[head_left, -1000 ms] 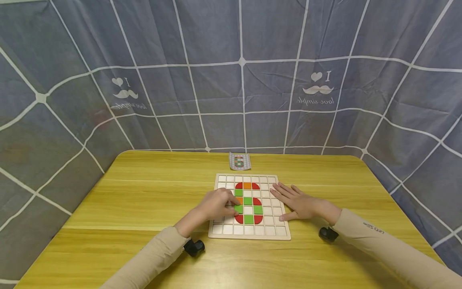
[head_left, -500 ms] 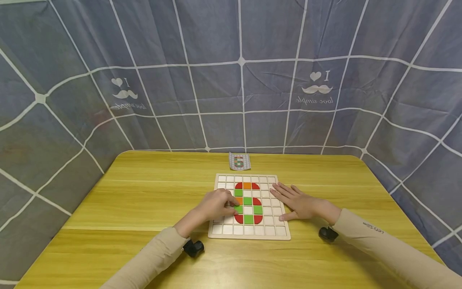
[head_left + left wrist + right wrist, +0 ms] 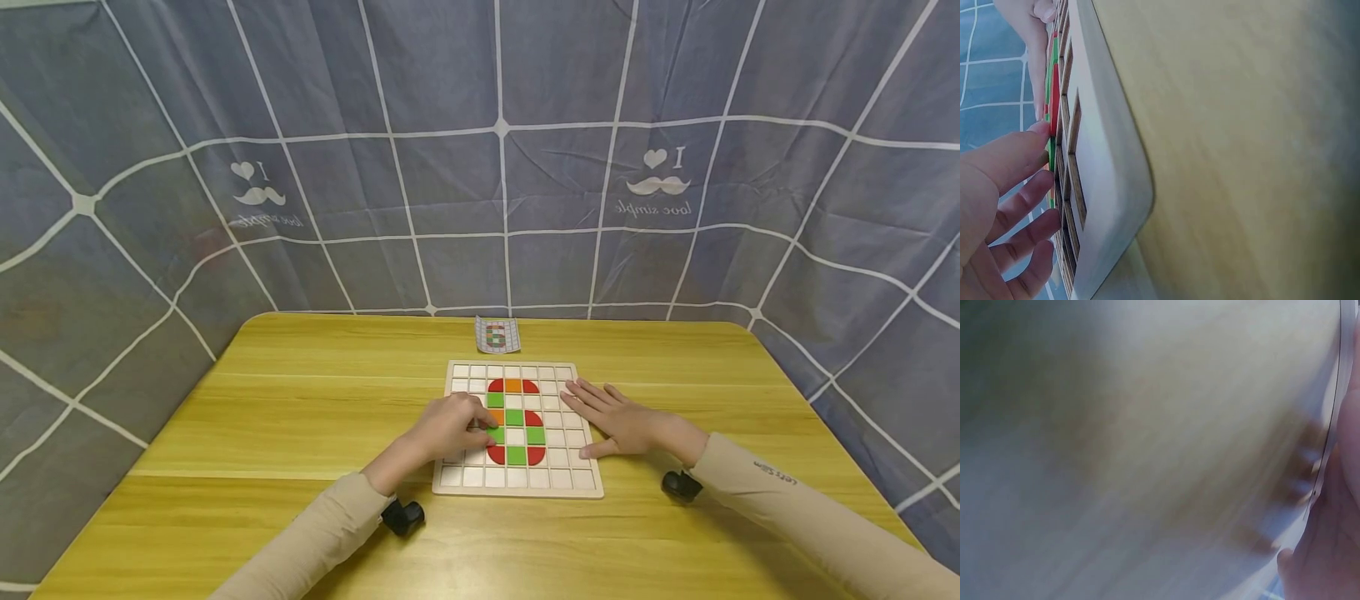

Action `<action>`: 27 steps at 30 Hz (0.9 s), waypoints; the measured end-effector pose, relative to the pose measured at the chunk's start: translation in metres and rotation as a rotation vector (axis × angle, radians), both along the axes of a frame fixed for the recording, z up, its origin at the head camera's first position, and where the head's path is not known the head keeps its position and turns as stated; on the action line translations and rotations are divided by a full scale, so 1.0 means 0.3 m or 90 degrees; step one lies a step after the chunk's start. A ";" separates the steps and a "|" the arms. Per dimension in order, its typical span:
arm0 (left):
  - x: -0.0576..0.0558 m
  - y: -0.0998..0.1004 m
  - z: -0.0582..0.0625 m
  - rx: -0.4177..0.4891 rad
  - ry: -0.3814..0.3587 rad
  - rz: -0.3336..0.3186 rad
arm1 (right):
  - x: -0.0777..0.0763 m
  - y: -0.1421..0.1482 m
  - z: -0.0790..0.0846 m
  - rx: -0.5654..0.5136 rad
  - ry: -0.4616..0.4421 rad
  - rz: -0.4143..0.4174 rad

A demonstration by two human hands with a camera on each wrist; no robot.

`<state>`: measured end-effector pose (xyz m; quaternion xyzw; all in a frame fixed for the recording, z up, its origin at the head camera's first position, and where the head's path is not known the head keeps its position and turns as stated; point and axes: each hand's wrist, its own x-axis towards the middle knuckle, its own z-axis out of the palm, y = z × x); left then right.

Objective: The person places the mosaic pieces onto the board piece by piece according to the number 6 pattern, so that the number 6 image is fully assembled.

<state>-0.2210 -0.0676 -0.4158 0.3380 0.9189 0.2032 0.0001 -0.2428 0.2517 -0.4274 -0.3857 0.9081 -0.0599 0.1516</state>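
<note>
A wooden grid board (image 3: 517, 492) lies on the table, with red, green and orange tiles set in its cells in a looped figure. My left hand (image 3: 446, 429) is over the board's left half, its thumb and forefinger pinching the edges of a green square tile (image 3: 497, 436). In the left wrist view the thumb and forefinger (image 3: 1029, 181) meet the board's surface at a strip of green, the other fingers loosely bent. My right hand (image 3: 618, 421) rests with spread fingers on the board's right edge. An orange tile (image 3: 495, 414) is partly hidden by the left forefinger.
A small printed card (image 3: 497, 335) with a similar coloured figure on a grid lies behind the board. The wooden table (image 3: 322, 400) reaches back to a grey curtain (image 3: 450, 183) with white lines. Dark wrist cameras hang under both sleeves.
</note>
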 end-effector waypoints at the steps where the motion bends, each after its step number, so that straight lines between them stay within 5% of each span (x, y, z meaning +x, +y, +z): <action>1: 0.001 0.000 0.000 0.000 0.004 -0.001 | 0.000 0.000 0.000 0.001 0.000 -0.001; 9: 0.002 -0.003 -0.009 0.027 0.043 0.018 | 0.005 -0.001 -0.001 0.000 -0.002 -0.002; 19: 0.003 -0.016 -0.007 0.039 0.031 0.038 | 0.004 0.003 -0.008 -0.026 -0.001 0.000; 27: -0.007 -0.157 0.012 0.066 0.091 0.111 | 0.000 0.011 -0.003 -0.076 0.015 -0.018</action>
